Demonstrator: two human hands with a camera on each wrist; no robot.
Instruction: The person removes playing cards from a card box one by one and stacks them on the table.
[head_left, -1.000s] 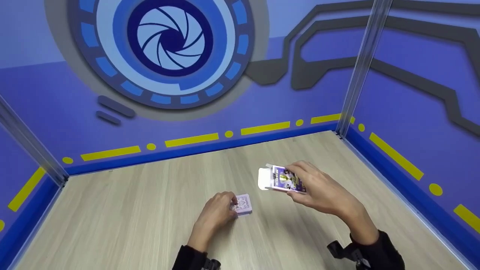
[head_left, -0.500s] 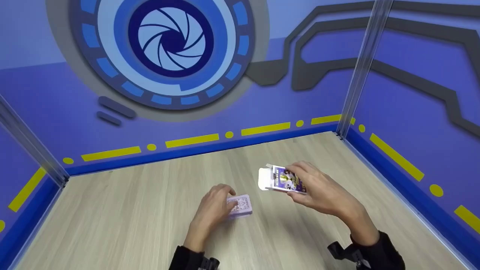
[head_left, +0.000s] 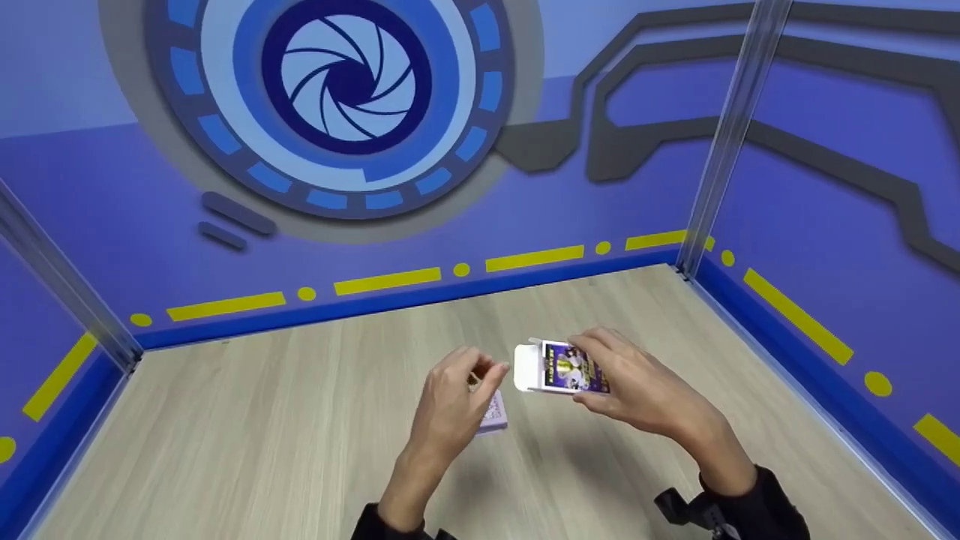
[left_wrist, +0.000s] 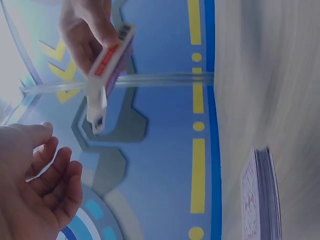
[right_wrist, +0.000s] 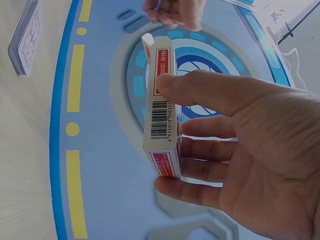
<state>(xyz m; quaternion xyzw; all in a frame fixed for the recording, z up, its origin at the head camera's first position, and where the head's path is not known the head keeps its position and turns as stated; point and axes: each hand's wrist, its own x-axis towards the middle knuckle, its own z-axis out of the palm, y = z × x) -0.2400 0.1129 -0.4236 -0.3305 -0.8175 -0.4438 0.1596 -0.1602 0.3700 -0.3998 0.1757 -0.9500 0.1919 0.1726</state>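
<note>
A stack of playing cards lies on the table, partly hidden behind my left hand in the head view. That hand hovers above the stack, apart from it, its fingers loosely curled with nothing between them, as the left wrist view confirms of the hand and the cards. My right hand grips a purple and white card box in the air, thumb on one narrow side. The box's white end flap stands open toward the left hand. A barcode marks the box side under the right thumb.
The pale wood tabletop is bounded by printed blue panels at the back and both sides. Clear corner posts rise where the panels meet.
My left hand has let go of the card stack, lifted and shifted a little right toward the box. The right hand and box have barely moved, with the box tilted slightly differently.
</note>
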